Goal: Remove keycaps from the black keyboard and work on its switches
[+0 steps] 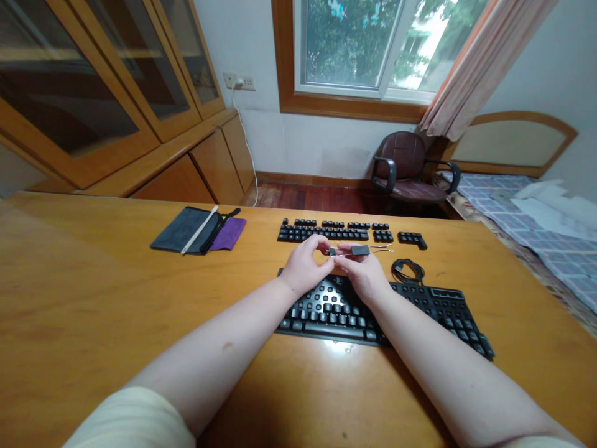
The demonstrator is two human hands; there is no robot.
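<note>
My right hand (367,275) holds a wire keycap puller (360,250) with a dark grey grip, its wires sticking out to both sides. At the puller's left end is a small black keycap (333,252), pinched between the thumb and fingers of my left hand (303,266). Both hands are above a black keyboard (338,333), partly hidden by my forearms. Its lower rows carry keycaps, while bare switch positions (321,297) show farther up. Behind my hands, loose black keycaps (321,234) lie in rows on the wooden table.
A coiled black cable (408,271) lies beyond the keyboard. At the left are a dark grey pouch (175,230), a pale stick (199,230) across it and a purple cloth (229,235). The wooden table (93,298) has its far edge before an office chair (405,165).
</note>
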